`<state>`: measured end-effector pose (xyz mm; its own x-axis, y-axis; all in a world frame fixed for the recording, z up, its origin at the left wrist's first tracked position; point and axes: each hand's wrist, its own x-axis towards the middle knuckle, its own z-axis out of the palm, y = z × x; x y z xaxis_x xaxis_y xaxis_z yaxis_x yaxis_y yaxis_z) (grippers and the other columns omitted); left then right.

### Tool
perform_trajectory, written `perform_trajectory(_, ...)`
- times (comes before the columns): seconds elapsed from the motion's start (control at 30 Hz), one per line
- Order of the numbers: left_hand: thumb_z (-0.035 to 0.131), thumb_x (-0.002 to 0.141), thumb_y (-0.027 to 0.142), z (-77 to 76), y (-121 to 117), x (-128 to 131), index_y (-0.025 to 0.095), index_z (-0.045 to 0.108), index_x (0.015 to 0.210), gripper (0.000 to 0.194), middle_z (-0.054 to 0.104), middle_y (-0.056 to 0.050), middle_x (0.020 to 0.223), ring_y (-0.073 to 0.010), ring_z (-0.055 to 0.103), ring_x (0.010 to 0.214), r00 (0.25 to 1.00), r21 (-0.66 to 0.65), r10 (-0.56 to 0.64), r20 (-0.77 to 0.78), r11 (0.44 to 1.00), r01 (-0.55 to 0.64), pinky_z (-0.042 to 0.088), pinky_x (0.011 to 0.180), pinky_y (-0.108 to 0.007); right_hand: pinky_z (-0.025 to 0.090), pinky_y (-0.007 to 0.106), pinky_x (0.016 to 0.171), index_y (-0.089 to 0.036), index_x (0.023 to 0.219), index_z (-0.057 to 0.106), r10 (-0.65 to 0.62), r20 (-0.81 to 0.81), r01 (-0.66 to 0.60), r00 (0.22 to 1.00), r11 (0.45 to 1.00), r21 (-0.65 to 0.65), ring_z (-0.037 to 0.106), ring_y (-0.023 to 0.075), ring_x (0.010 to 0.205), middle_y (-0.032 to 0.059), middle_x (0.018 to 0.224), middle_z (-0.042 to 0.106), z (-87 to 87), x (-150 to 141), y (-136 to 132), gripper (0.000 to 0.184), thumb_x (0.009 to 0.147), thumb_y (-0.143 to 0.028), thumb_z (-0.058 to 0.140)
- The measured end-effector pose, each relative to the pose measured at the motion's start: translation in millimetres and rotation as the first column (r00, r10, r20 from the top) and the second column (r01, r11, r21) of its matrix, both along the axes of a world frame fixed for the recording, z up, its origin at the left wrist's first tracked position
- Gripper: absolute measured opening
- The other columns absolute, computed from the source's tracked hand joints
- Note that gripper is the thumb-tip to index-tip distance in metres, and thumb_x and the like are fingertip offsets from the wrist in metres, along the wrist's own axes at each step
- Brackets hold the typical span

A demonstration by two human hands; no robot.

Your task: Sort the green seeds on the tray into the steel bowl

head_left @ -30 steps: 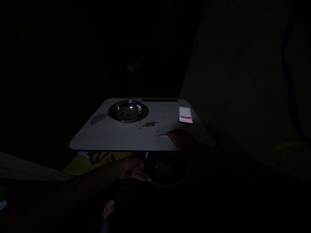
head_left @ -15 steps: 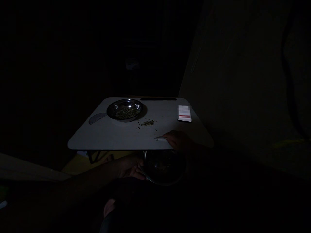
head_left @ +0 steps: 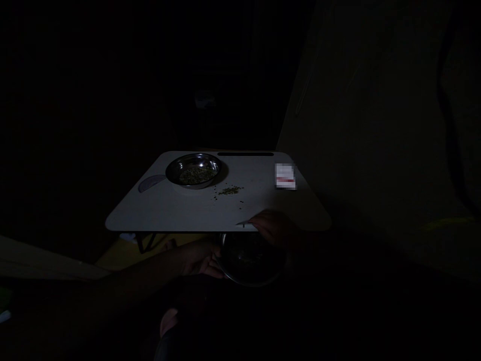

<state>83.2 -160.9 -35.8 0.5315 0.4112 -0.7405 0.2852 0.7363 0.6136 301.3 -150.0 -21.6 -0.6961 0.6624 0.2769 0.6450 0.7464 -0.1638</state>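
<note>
My left hand (head_left: 205, 260) grips the left rim of a dark metal bowl (head_left: 251, 273), held just below the table's front edge. The bowl's inside is too dark to make out well. My right hand (head_left: 272, 228) is closed on a thin, pale, pointed piece (head_left: 244, 222), like a card or a blade; its kind is unclear. That piece lies low over the table (head_left: 169, 213) near the front edge, with a small dark grain beside it. Beyond it sits a small heap of greenish-brown seeds or grains (head_left: 230, 190), with a few strays around.
A shiny steel bowl (head_left: 173, 176) with more of the grains stands at the table's back left, next to a printed half-round mark (head_left: 151, 183). A phone-like lit object (head_left: 285, 176) lies at the right. A dark slot (head_left: 246, 154) runs along the back edge. The room is very dark.
My right hand has drawn the thin piece toward the table's front edge, and a grain has come nearer the edge with it. My left hand and the lower bowl hardly moved.
</note>
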Motion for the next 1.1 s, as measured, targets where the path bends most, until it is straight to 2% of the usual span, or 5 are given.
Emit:
perform_trajectory(0.33,0.043,0.054,0.016,3.1,-1,1,0.013,0.050,0.064,0.012,0.059,-0.004,0.058,-0.0143,0.056,0.060,1.000,0.016,0.005,-0.006,1.000,-0.005,0.041,0.064,-0.028,0.034,0.027,0.065,-0.016,0.094,0.049,0.044,0.017,-0.043,0.999,0.999,-0.013,0.047,0.0139,0.078,0.0051,0.083,0.056,6.1,-6,-8,0.027,0.073,-0.019,0.031)
perform_trajectory(0.53,0.042,0.055,0.017,0.2,-1,0,0.014,0.049,0.065,0.013,0.058,-0.003,0.056,-0.0137,0.056,0.059,1.000,-0.010,0.020,-0.001,1.000,-0.020,0.041,0.064,-0.028,0.035,0.026,0.064,-0.020,0.098,0.047,-0.150,0.004,0.149,0.989,0.987,0.055,0.048,0.0136,0.076,0.0036,0.085,0.056,-1.5,6,5,0.030,0.073,-0.020,0.031)
perform_trajectory(0.63,0.042,0.054,0.016,0.0,-1,0,0.014,0.048,0.066,0.014,0.059,-0.003,0.056,-0.0147,0.056,0.060,1.000,0.007,0.020,0.004,1.000,-0.020,0.040,0.066,-0.030,0.036,0.026,0.064,-0.023,0.097,0.048,-0.292,0.038,0.289,0.956,0.955,0.068,0.049,0.0136,0.076,0.0027,0.086,0.056,-5.8,15,19,0.029,0.074,-0.022,0.029)
perform_trajectory(0.77,0.042,0.054,0.016,0.2,-1,1,0.014,0.048,0.066,0.014,0.059,-0.003,0.056,-0.0145,0.057,0.059,1.000,0.017,0.019,-0.009,1.000,-0.019,0.041,0.065,-0.029,0.036,0.027,0.066,-0.016,0.097,0.048,-0.408,0.020,0.401,0.913,0.905,0.140,0.048,0.0154,0.079,0.0059,0.089,0.055,-10.1,25,38,0.030,0.073,-0.022,0.031)
perform_trajectory(1.1,0.041,0.054,0.015,0.1,-2,-2,0.014,0.049,0.064,0.012,0.060,-0.002,0.056,-0.0133,0.056,0.056,0.999,-0.004,0.047,0.009,0.999,-0.047,0.042,0.061,-0.027,0.036,0.027,0.065,-0.018,0.095,0.050,-0.370,0.069,0.354,0.927,0.920,0.170,0.050,0.0141,0.075,0.0044,0.085,0.056,-8.9,21,43,0.029,0.074,-0.022,0.030)
